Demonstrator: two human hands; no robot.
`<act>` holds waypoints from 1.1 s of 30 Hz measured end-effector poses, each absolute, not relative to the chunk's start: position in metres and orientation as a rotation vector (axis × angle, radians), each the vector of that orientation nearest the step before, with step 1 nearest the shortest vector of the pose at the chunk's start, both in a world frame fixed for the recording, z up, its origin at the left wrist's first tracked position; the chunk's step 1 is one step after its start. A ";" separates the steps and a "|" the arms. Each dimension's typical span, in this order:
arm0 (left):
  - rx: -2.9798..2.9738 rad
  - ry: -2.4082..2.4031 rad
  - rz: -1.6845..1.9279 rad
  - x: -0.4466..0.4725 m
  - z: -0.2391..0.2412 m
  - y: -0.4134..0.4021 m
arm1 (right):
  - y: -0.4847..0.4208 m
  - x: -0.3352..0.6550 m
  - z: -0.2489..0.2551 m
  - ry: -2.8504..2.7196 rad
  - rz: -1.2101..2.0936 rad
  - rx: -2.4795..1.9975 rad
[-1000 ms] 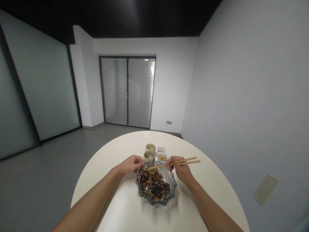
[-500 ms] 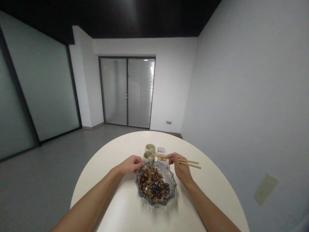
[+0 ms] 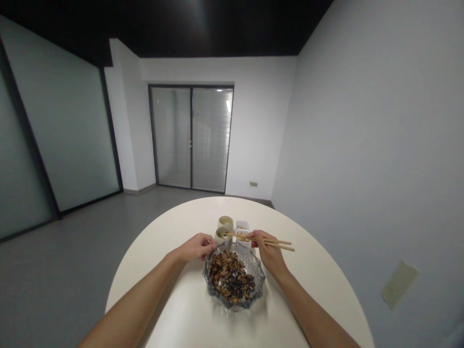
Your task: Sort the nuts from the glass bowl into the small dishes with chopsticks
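My right hand [image 3: 267, 251] grips a pair of wooden chopsticks [image 3: 282, 245], their tips pointing left over the nearer of two pale green cups [image 3: 219, 239]. Whether anything sits between the tips is too small to tell. My left hand [image 3: 198, 246] has curled fingers closed at the back left rim of a clear glass bowl [image 3: 258, 276] with a wavy edge. Inside the bowl lies a heap of striped brown and dark seeds [image 3: 228, 273]. Under the chopsticks stands a white dish [image 3: 245, 243] of pale yellowish pieces, partly covered by my right hand.
Behind the nearer cup stands the second pale green cup [image 3: 225, 221]. Another white dish [image 3: 242, 224] is beside it, with something small and reddish in it. Everything rests on a round white table [image 3: 181, 314]. A wall [image 3: 380, 145] runs along the right.
My right hand has shifted slightly left with the chopsticks, so their tips reach further over the nearer cup. My left hand and the bowl have stayed in place.
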State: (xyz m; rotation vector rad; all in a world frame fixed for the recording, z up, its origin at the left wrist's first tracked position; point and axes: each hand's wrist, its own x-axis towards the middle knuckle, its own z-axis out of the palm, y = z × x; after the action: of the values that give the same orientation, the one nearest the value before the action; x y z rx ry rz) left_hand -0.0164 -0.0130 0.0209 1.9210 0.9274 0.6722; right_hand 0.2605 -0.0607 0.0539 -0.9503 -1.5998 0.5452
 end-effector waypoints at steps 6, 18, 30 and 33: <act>1.949 0.951 0.676 -0.016 0.019 -0.012 | -0.061 0.261 0.054 -1.617 0.551 -0.950; 1.934 0.989 0.676 -0.009 0.025 -0.018 | -0.059 0.265 0.054 -1.664 0.533 -0.936; 1.993 0.932 0.714 -0.009 0.021 -0.014 | -0.072 0.270 0.073 -1.590 0.576 -0.882; 2.000 0.937 0.718 -0.008 0.021 -0.014 | -0.071 0.270 0.069 -1.609 0.632 -0.841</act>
State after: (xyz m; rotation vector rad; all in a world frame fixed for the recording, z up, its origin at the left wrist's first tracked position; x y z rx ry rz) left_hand -0.0083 -0.0136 0.0212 1.9998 0.9371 0.7183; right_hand 0.2698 -0.0709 0.0692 -0.8405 -1.6087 0.6319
